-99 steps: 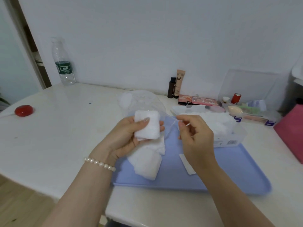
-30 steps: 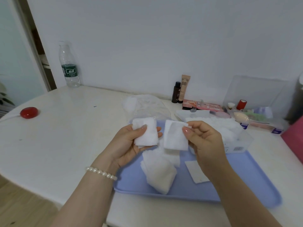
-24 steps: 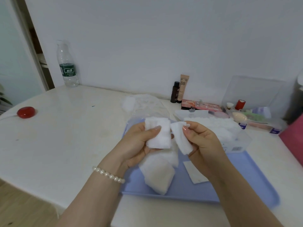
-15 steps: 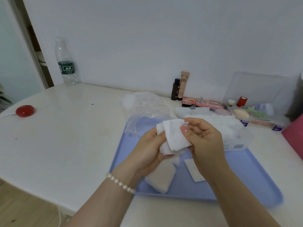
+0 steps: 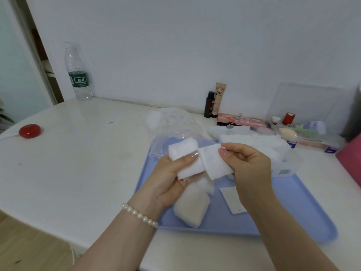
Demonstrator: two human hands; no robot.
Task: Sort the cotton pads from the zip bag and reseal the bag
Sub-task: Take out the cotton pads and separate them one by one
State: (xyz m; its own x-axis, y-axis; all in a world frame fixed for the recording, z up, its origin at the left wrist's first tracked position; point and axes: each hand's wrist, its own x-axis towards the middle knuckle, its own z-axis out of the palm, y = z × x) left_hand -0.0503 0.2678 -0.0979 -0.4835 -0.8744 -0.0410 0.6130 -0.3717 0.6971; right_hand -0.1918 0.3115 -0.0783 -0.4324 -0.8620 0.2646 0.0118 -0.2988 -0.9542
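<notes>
My left hand (image 5: 168, 178) grips a small stack of white cotton pads (image 5: 183, 153) with the thumb on top. My right hand (image 5: 248, 167) pinches a single cotton pad (image 5: 214, 163) by its upper corner, and that pad overlaps the right edge of the stack. Both hands hover over a blue tray (image 5: 293, 216). Below the hands a pile of cotton pads (image 5: 192, 208) lies on the tray, with one flat pad (image 5: 231, 200) beside it. The clear zip bag (image 5: 173, 126) lies open and crumpled behind the tray's far left corner.
A clear plastic box with white cotton (image 5: 273, 151) sits on the tray's far right. Cosmetics bottles (image 5: 214, 100), a palette (image 5: 242, 121) and a clear organiser (image 5: 304, 124) line the wall. A water bottle (image 5: 78, 75) stands far left; a red round object (image 5: 29, 131) lies near the table's left edge.
My right hand lifted a single pad and carried it left onto the stack in my left hand. The two hands came together over the tray.
</notes>
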